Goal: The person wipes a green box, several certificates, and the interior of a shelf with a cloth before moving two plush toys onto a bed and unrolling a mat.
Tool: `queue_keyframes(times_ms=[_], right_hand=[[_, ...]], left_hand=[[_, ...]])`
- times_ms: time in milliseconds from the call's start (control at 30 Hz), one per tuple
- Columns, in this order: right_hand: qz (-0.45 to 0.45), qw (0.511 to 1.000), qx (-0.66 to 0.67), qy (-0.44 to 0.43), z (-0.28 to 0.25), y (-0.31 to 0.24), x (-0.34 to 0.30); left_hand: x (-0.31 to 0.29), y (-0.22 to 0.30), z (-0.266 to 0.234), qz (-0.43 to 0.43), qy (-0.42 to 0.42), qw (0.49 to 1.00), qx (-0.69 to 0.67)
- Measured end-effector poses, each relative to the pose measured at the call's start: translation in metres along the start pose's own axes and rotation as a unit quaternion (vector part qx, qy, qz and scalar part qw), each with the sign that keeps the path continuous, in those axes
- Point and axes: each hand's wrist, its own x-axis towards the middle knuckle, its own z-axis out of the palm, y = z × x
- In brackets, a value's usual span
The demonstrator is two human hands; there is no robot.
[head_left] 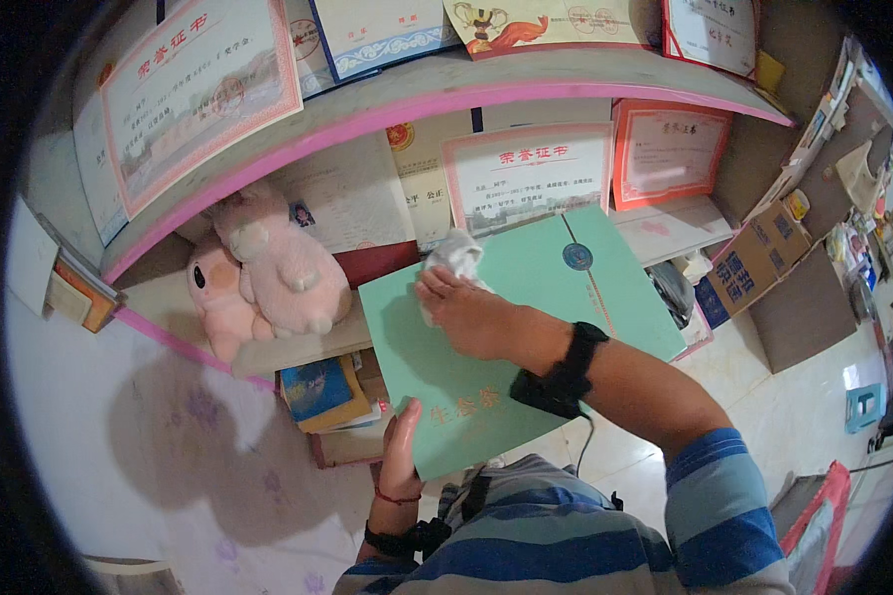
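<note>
Item under inspection: a flat green box [541, 278], slanted in front of the person's striped shirt [566, 545]. All positions below are taken from this box. Its upper face bears a round dark emblem [577, 258] toward the far right corner and gold lettering [463, 404] toward the edge nearest the person.

Right hand [461, 309]: over the far left part of the box, fingers closed on a crumpled white cloth [456, 254], which lies against the upper face. The right forearm [655, 387] passes over the box, with a black strap [571, 372] at the wrist.

Left hand [401, 456]: at the near left edge of the box, gripping it, thumb against that edge. The remaining fingers are hidden from where I stand, so I cannot tell how far they curl. A red cord [395, 499] and a black band [407, 540] circle that wrist.

Surroundings: left of the box, two pink plush toys [298, 278] sit together on a lower shelf [288, 352]. Just beside the box's left edge, below the toys, is a blue-covered book [315, 387]. Beyond the box, a pink-bordered certificate [526, 169] stands upright, an orange-bordered certificate [673, 154] beside it. Right of the box is a cardboard carton [764, 253]; farther right, a blue stool [864, 408]
</note>
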Motion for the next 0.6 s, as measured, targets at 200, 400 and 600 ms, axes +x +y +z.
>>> queue_keyframes(times_ms=[200,400,600], right_hand=[[-0.165,0.934,-0.281,0.149,-0.008,0.112,-0.041],[0.091,0.942,-0.241,-0.213,-0.063,0.169,-0.098],[0.127,0.936,-0.158,-0.286,-0.064,0.1,-0.031]], left_hand=[[0.009,-0.01,-0.004,0.011,-0.008,1.0,-0.02],[0.007,-0.009,-0.011,0.033,0.009,0.999,0.007],[0.007,-0.01,-0.007,0.024,0.023,0.999,0.017]])
